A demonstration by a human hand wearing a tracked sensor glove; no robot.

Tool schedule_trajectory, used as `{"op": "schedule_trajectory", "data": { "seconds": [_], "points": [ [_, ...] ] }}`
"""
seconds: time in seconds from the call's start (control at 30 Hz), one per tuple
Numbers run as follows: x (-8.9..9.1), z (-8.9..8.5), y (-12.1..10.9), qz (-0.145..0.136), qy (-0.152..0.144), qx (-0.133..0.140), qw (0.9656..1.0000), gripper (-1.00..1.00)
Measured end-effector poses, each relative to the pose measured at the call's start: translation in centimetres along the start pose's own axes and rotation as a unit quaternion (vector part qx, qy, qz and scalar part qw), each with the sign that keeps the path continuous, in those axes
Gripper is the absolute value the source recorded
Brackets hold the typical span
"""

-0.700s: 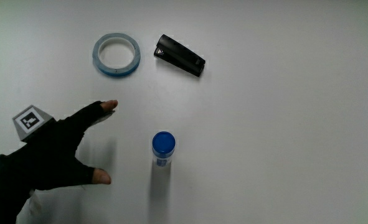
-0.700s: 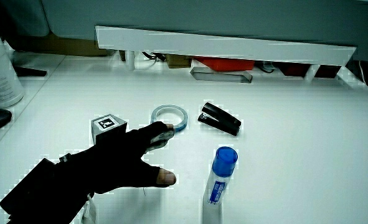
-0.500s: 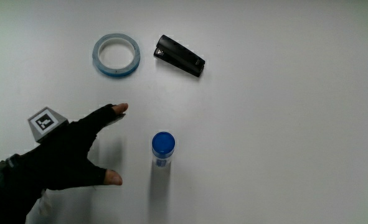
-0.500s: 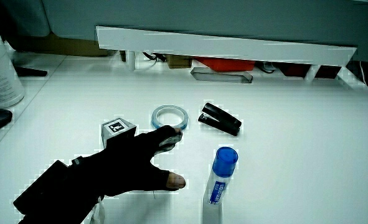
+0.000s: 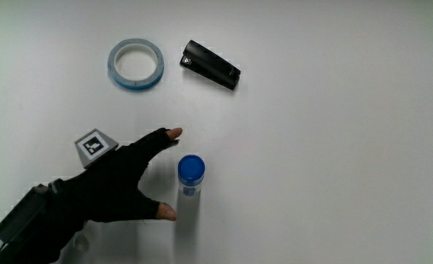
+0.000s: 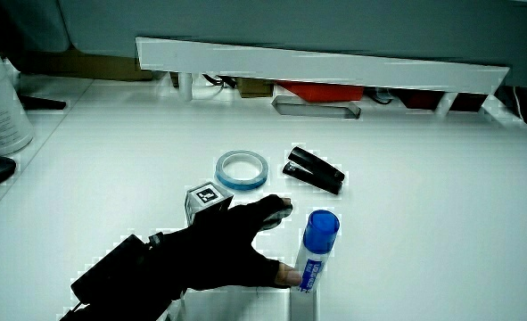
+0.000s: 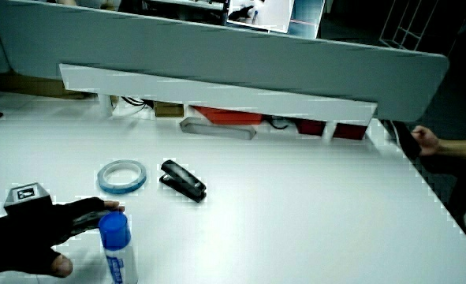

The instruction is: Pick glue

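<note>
Your hand [image 5: 117,187] lies low over the desk [image 5: 333,161] just beside the glue stick [image 5: 191,174], fingers spread wide and holding nothing. In the main view the forefinger tip reaches toward about ten o'clock of the blue cap, and the thumb tip sits near the tube's body at about seven o'clock, so the stick stands in the open fork between thumb and forefinger. In a side view the thumb tip looks to be touching, or all but touching, the white label part of the glue stick [image 6: 315,254]; you cannot settle contact from these pictures.

As for progress, judge the reach as nearly finished and the grasp as not yet made. The glue stick stands upright on the desk, blue cap uppermost, with no finger wrapped around it. What is left: close the fingers on the tube, then lift it clear.

The tape ring [image 5: 136,64] and the black stapler [image 5: 211,65] lie side by side at roughly twelve o'clock from the glue, farther from you and well apart from it, so they should not hinder the closing.

Several things stay hidden. The lower part of the tube is cut off at the edge in both side views, and seen from above its base is hard to make out under the cap. The palm side of your hand [image 7: 35,237] faces down, so you cannot see the remaining fingers clearly; the patterned cube [image 5: 93,145] on the back is plain enough.
</note>
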Motion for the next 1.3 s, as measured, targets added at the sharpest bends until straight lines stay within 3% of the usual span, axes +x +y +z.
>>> {"op": "schedule_trajectory", "data": {
  "seconds": [0.07,0.1,0.17,0.2,0.33,0.37,0.43,0.57,0.63,0.7,0.73,0.9,0.97,1.03,1.1,1.23,1.3],
  "points": [
    [0.1,-0.5,0.4,0.016,-0.012,-0.003,0.9998,0.0],
    [0.6,-0.8,0.7,-0.005,-0.02,-0.006,0.9998,0.0],
    [0.3,-1.2,1.2,-0.013,-0.011,-0.007,0.9998,0.0],
    [0.4,-1.4,1.3,-0.009,-0.023,-0.01,0.9996,0.0],
    [0.3,-1.9,2.0,-0.017,-0.009,-0.013,0.9997,0.0],
    [0.6,-2.1,2.1,-0.023,-0.026,-0.014,0.9993,0.0],
    [0.5,-2.2,2.2,-0.019,-0.018,-0.014,0.9995,0.0],
    [0.4,-2.1,2.2,-0.027,-0.023,-0.007,0.9993,0.0],
    [0.3,-2.0,2.0,-0.03,-0.019,0.01,0.9993,0.0],
    [0.2,-1.9,1.9,-0.031,-0.007,0.027,0.9991,0.11],
    [0.3,-1.9,1.9,-0.046,-0.023,0.039,0.9979,0.17],
    [0.1,-1.8,1.6,-0.058,-0.008,0.086,0.9945,0.44],
    [0.2,-1.7,1.5,-0.051,0.001,0.1,0.9937,0.56],
    [0.2,-1.7,1.4,-0.05,-0.01,0.104,0.9933,0.67],
    [0.3,-1.7,1.4,-0.063,-0.005,0.11,0.9919,0.78],
    [0.0,-1.8,1.2,-0.063,0.007,0.123,0.9904,1.0],
    [-0.1,-1.8,1.2,-0.063,0.004,0.13,0.9895,1.0]
  ]
}}
